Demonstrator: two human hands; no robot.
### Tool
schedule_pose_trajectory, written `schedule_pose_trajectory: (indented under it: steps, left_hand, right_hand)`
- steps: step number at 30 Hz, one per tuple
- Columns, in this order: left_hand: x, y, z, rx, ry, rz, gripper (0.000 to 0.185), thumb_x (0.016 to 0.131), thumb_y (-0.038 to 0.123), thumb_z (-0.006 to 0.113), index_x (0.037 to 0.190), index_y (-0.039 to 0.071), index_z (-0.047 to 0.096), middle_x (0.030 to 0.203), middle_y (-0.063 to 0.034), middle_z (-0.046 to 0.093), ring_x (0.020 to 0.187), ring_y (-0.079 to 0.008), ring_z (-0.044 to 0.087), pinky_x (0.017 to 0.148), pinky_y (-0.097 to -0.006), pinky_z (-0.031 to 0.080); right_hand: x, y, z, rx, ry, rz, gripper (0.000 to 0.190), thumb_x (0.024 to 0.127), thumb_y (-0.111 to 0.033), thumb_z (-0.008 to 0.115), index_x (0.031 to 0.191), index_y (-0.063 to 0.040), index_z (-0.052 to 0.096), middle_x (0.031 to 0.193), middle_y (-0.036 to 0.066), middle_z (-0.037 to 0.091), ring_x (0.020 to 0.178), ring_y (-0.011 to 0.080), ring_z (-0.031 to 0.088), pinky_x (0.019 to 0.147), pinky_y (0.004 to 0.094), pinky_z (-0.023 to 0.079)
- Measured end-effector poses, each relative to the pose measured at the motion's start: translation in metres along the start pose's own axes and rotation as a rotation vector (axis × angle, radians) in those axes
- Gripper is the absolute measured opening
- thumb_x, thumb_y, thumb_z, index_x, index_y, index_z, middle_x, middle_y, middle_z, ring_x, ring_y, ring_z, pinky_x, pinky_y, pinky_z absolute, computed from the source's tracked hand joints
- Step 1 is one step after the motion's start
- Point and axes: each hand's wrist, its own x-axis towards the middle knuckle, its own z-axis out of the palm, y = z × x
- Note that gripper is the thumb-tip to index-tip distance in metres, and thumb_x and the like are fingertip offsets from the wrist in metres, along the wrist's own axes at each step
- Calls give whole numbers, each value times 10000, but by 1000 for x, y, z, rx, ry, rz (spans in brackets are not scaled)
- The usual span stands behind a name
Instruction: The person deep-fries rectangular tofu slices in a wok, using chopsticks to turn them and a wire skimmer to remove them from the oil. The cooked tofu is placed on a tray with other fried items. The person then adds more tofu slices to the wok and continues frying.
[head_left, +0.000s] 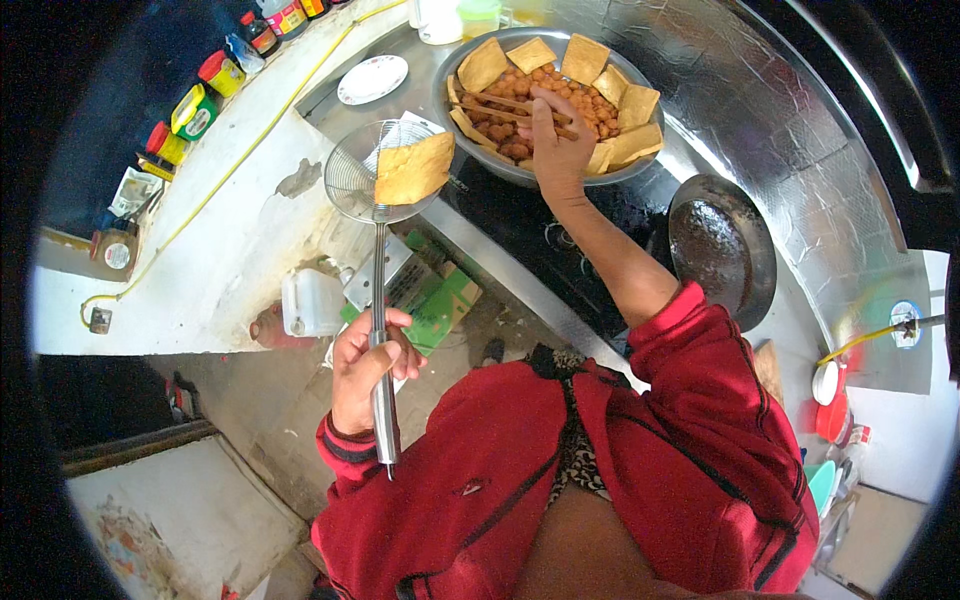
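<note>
My left hand (375, 360) grips the steel handle of a wire skimmer (349, 169). On the skimmer's mesh lies one flat, golden fried slab (415, 169), perhaps tofu. My right hand (561, 139) holds a pair of wooden chopsticks (499, 105) over a large metal basin (551, 36). Small round brown fried balls (577, 94) fill the basin's middle. Several golden slabs (585, 58) stand around its inner wall. What the chopstick tips touch, if anything, is unclear.
Right of the basin rests a dark wok (724, 247), beside the black stove top (540, 232). A floral-rimmed white plate (373, 79) lies left of the basin. Jars and bottles (221, 73) line the left ledge, near a yellow hose (247, 161). Below stand a plastic jug (311, 304) and green carton (450, 300).
</note>
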Motion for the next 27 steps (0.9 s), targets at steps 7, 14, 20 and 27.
schedule_pose_trajectory:
  steps: [7,14,20,27]
  left_hand:
    - [5,0,6,-25,-12,-7,282,839,99,546,1083,-43,550,611,-42,527,585,-159,546,698,-335,498]
    - [5,4,15,2,-4,-5,269,824,44,514,1076,-45,542,622,-47,527,594,-161,551,704,-326,505]
    - [5,4,17,16,6,19,271,819,24,507,1080,-42,538,631,-47,534,596,-156,552,699,-322,510]
    - [7,-1,21,-3,-17,53,270,818,13,507,1081,-38,541,643,-54,556,587,-149,556,698,-314,508]
  right_hand:
    - [6,-10,-6,75,26,-19,227,938,-130,580,1098,22,632,1005,106,653,733,152,665,633,241,587]
    - [12,-72,-41,209,79,-49,256,941,-166,551,1076,39,627,928,139,669,713,178,660,598,275,563]
    - [-18,-115,-61,5,-130,-19,314,941,-209,553,1110,49,616,946,160,669,733,183,658,617,291,567]
    - [-13,-96,-90,126,86,88,331,949,-208,547,1154,48,588,927,145,662,752,192,660,626,292,566]
